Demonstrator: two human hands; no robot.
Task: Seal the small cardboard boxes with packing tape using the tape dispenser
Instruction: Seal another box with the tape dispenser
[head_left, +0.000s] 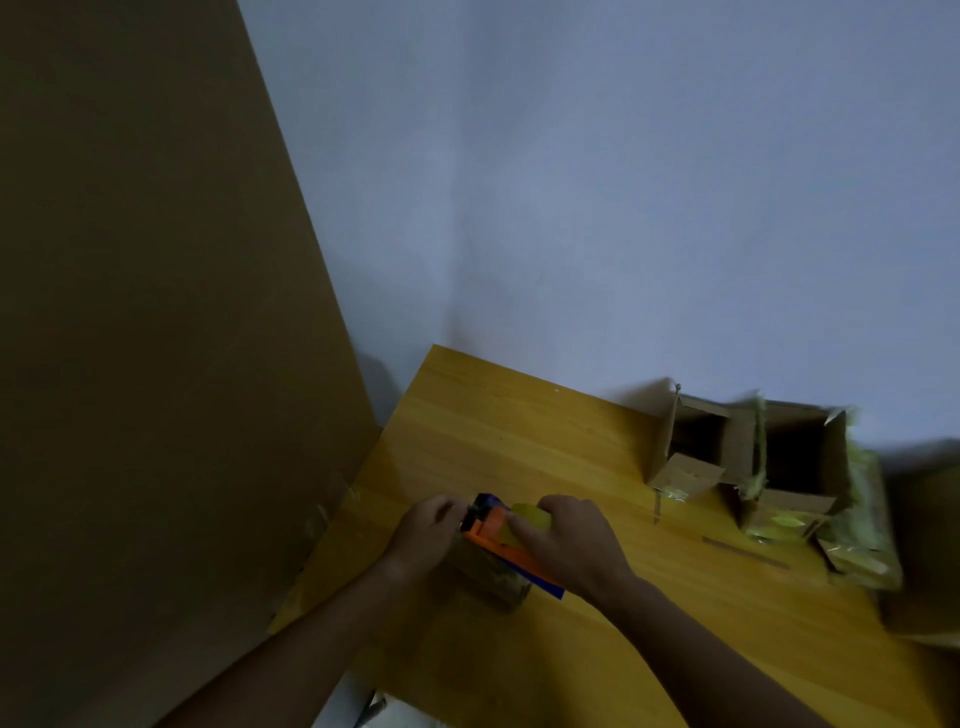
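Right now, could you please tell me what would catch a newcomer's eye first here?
Near the lower middle, the hands work an orange tape dispenser over a small box: left hand at its front end, right hand gripping it. On the wooden table, far right, open cardboard boxes stand with flaps up. A large brown board fills the left.

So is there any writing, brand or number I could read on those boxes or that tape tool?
None can be read.
Tape dispenser: orange and blue body, no lettering visible.
Open boxes: plain cardboard with tape scraps, no print visible.
Box under the hands: dim and blurred, nothing legible.
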